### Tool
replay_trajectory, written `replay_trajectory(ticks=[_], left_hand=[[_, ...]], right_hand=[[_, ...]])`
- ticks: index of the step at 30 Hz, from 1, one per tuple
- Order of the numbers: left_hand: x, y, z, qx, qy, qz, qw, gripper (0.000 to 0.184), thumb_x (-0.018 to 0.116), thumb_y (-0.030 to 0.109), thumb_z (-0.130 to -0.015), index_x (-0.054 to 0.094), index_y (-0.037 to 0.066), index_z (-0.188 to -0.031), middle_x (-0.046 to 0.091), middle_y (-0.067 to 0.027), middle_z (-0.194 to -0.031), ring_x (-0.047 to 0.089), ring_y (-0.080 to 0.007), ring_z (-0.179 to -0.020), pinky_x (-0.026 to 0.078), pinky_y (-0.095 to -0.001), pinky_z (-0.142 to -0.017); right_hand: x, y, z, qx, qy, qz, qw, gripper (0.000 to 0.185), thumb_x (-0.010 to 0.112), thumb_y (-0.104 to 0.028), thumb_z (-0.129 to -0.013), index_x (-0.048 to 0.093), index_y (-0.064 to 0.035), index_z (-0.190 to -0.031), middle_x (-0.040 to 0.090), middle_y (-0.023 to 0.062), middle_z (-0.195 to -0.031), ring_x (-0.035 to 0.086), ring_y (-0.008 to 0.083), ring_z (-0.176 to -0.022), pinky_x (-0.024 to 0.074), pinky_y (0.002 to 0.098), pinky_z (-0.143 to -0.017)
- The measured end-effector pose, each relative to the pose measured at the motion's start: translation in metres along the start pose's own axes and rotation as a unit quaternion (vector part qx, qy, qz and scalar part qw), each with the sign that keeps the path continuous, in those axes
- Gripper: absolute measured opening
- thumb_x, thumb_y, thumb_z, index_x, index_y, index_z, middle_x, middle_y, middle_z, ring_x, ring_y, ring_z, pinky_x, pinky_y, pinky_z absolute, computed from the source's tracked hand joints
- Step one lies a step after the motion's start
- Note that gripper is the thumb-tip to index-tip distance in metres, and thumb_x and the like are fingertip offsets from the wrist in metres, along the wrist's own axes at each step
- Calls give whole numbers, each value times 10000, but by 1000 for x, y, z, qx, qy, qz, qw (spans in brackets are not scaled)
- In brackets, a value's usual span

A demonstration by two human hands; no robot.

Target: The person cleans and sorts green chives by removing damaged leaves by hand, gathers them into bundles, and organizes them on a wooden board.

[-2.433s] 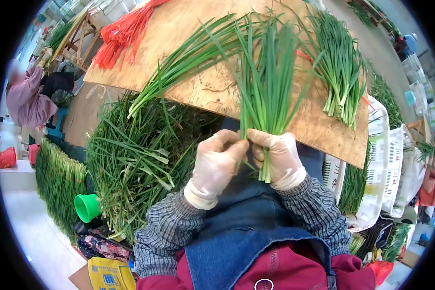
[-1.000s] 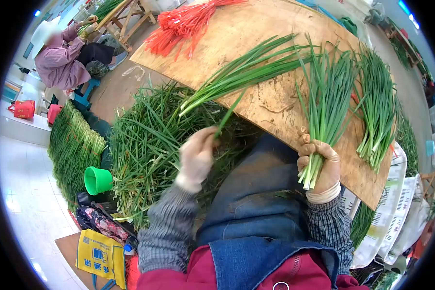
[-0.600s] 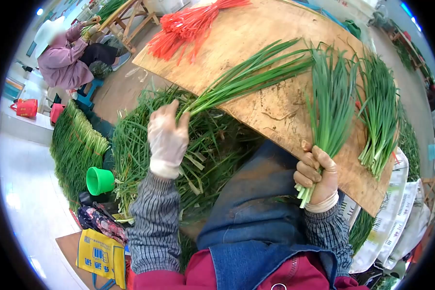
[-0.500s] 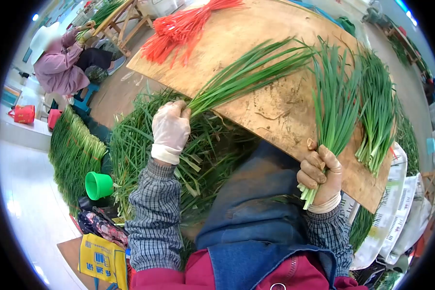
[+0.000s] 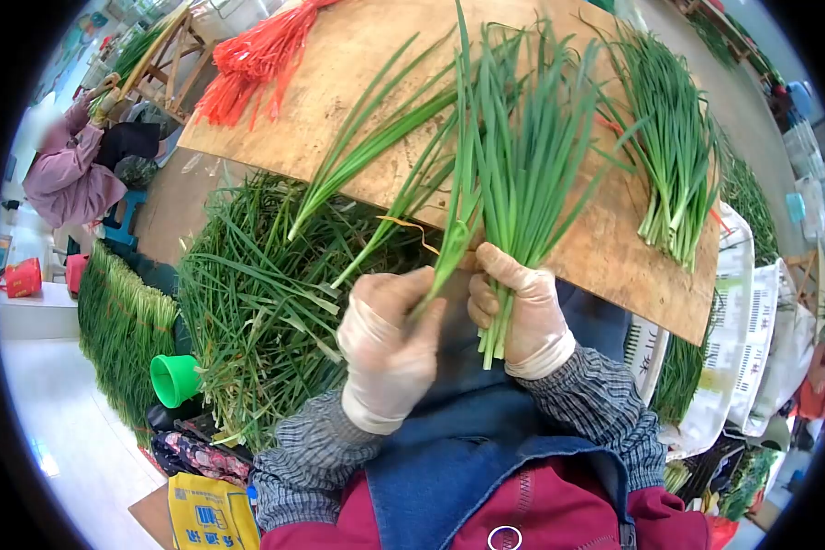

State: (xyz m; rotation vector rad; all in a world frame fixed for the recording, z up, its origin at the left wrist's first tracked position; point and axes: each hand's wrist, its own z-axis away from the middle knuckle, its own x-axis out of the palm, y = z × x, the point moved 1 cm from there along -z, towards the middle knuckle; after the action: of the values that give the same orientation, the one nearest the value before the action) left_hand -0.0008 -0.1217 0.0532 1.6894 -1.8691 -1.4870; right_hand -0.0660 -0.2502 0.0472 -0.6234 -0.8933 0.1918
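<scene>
My right hand (image 5: 522, 310), in a pale glove, is closed around the lower stems of a bunch of green stalks (image 5: 532, 165) that fans out over the board. Close to its left, my left hand (image 5: 392, 344) pinches a few green stalks (image 5: 451, 252) between thumb and fingers. A smaller loose group of stalks (image 5: 367, 156) lies across the board's near edge, its pale ends hanging past it. On the right of the wooden board (image 5: 339, 55) rests another bundle (image 5: 669, 147). Red strips (image 5: 252, 64) lie at the board's far left.
Below the board at left is a large heap of leaves (image 5: 257, 302), beside a green cup (image 5: 174, 379) and a stacked row of stalks (image 5: 124, 330). White crates (image 5: 715, 367) stand at right. Another person (image 5: 73, 170) sits at far left.
My left hand has moved from the loose stalks at the board's edge to beside my right hand, with a few stalks in it. The view has shifted, and the loose group looks thinner and spread.
</scene>
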Motion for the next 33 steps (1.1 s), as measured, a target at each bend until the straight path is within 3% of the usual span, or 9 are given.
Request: replay_trajectory(ticks=[1, 3, 5, 7, 11, 14, 18, 24, 33], left_hand=[[3, 3, 2, 84, -8, -60, 995, 376, 671, -58, -649, 586, 40, -1002, 573, -112, -831, 560, -262, -684, 465, -324, -591], [4, 12, 6, 109, -64, -61, 990, 397, 687, -87, -624, 598, 28, -994, 563, -102, -834, 574, -213, -700, 466, -295, -606], [1, 9, 11, 0, -99, 95, 990, 369, 697, -8, -676, 583, 8, -1026, 587, -105, -864, 566, -215, -714, 467, -286, -621], [-6, 11, 12, -331, -70, 365, 868, 263, 652, 32, -763, 589, -21, -1013, 609, -67, -878, 559, -121, -716, 464, -232, -638], [2, 2, -2, -452, -111, 384, 798, 183, 611, 114, -817, 606, -22, -939, 588, -6, -739, 496, -42, -606, 395, -171, -545], [10, 7, -8, -448, -177, 330, 812, 150, 591, 128, -825, 598, -17, -863, 591, -38, -689, 513, -78, -572, 386, -193, -517], [11, 9, -12, -460, -162, 343, 803, 105, 629, 107, -801, 591, 17, -760, 539, 1, -600, 450, -54, -481, 320, -181, -443], [12, 7, -8, -468, -121, 379, 789, 94, 629, 99, -795, 592, 13, -793, 541, 11, -627, 431, -40, -513, 322, -180, -474], [11, 0, -2, -343, -141, 425, 826, 131, 609, 58, -744, 585, -24, -844, 570, -62, -724, 504, -109, -568, 391, -223, -516]], right_hand=[[-1, 0, 1, 2, 1, 5, 1000, 135, 604, -96, -812, 586, 6, -898, 546, 44, -630, 422, 91, -421, 338, 232, -390], [-6, 1, 0, 23, 4, 6, 1000, 133, 585, -79, -811, 579, 11, -908, 543, 28, -635, 420, 79, -431, 339, 224, -402], [-12, 1, -2, 63, 11, -2, 998, 157, 558, -58, -810, 564, 12, -951, 558, 9, -690, 415, 48, -448, 335, 205, -410], [-13, 1, -1, 55, -11, -20, 998, 160, 544, -31, -799, 561, 23, -949, 551, -3, -687, 411, 40, -440, 347, 201, -414], [-11, 1, 3, 38, -3, 2, 999, 177, 546, -34, -798, 562, 22, -965, 561, -1, -703, 417, 38, -443, 351, 195, -418], [-10, 1, 4, 32, 6, 11, 999, 170, 548, -36, -799, 568, 19, -959, 561, 1, -700, 412, 42, -446, 345, 195, -413], [-10, -1, 4, 10, 2, 32, 999, 158, 577, -78, -805, 607, 38, -908, 518, 5, -604, 421, 73, -451, 352, 215, -422], [-7, -3, 4, 38, 23, 18, 999, 157, 608, -81, -793, 622, 59, -863, 514, 10, -571, 426, 76, -452, 358, 217, -430], [-9, -4, 4, 25, 10, 31, 999, 128, 609, -61, -791, 619, 60, -834, 499, -5, -557, 420, 69, -435, 359, 215, -427]])
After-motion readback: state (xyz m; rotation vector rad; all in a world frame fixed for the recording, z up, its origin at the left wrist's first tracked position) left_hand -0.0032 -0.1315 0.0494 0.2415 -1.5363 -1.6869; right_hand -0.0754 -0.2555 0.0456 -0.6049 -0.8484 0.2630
